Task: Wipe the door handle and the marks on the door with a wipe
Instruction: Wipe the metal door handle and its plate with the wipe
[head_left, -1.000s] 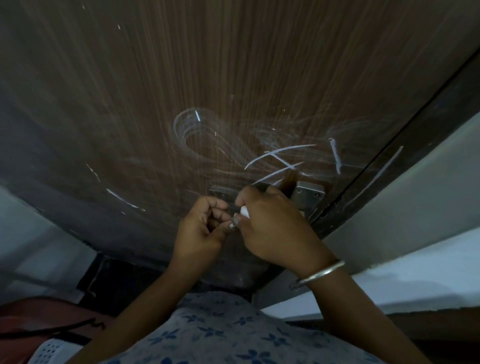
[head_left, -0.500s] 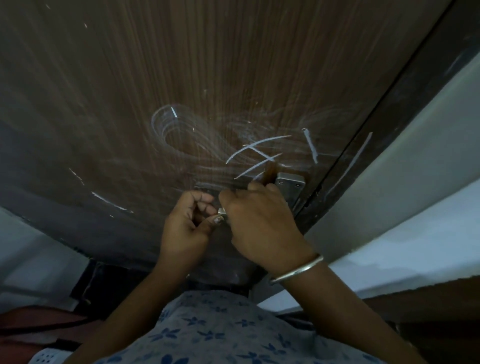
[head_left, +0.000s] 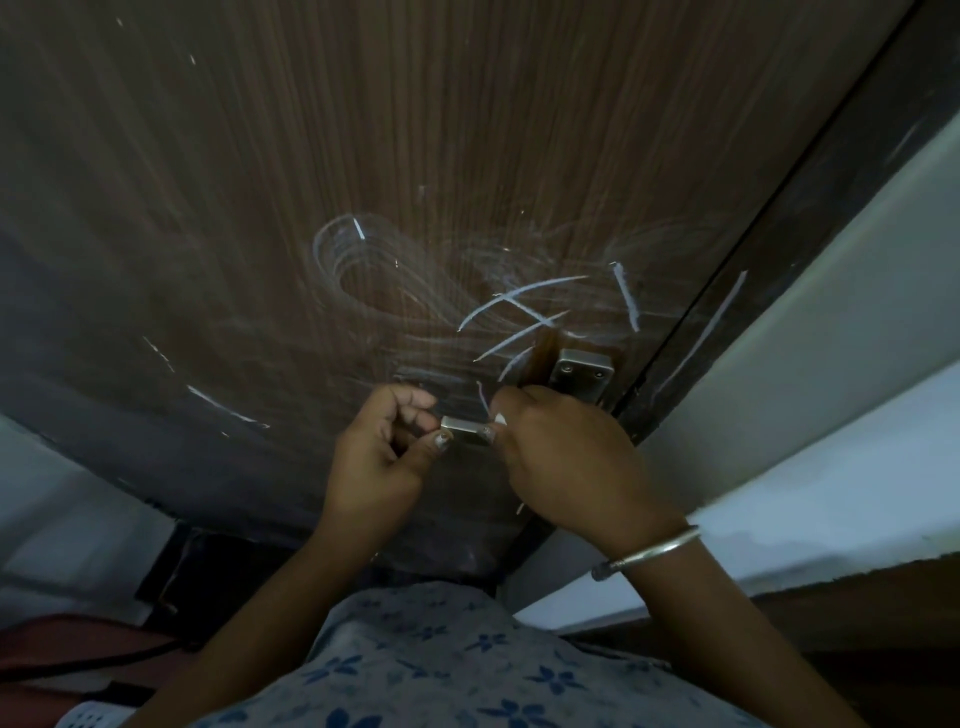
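The brown wood-grain door carries white chalk-like marks and a smeared swirl. Low on the door, a short metal door handle shows between my hands. My left hand pinches its left end with thumb and fingers. My right hand is closed at the handle's right end, with a small white corner of the wipe peeking out of the fist. A metal latch plate with two screws sits just above my right hand.
The dark door frame runs diagonally on the right, with a long white streak on it. Beyond it lies a pale wall. A white perforated basket sits at the bottom left. A metal bangle circles my right wrist.
My hands have drawn slightly apart, so the metal handle now shows between them. The view has shifted a little against the door.
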